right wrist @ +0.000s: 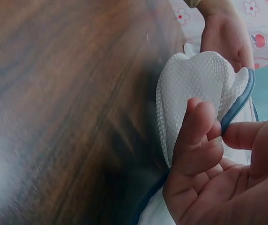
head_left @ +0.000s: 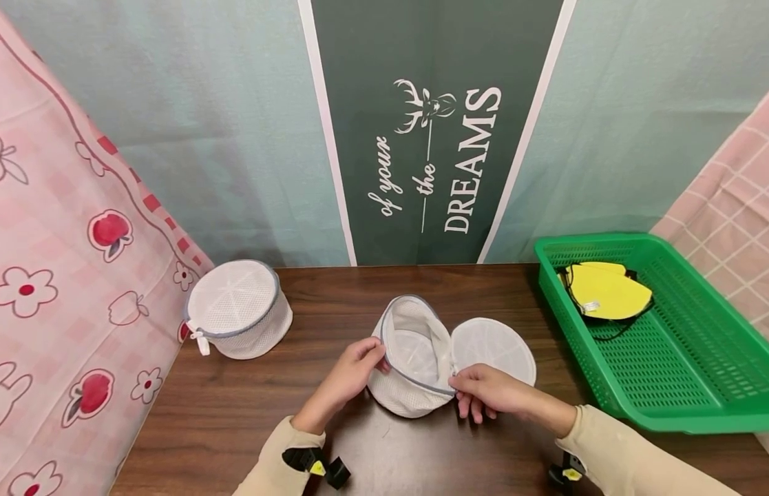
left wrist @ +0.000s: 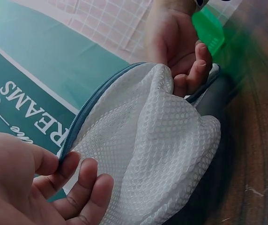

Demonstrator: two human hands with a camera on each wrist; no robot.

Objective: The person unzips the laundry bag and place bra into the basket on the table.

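Observation:
A white mesh laundry bag with a blue-grey zipper edge stands at mid-table, its mouth open toward the head camera. Its round lid is folded out flat to the right. My left hand pinches the zippered rim on the left side between thumb and forefinger, plain in the left wrist view, where the mesh wall sags in folds. On the right, near the lid's hinge, my right hand pinches the zipper edge between thumb and fingers, the other fingers curled loosely below.
A second mesh laundry bag, zipped closed with a white pull tab, stands at the left back. At the right is a green plastic basket holding a yellow item with black straps. Printed cloths hang behind and at both sides of the wooden table.

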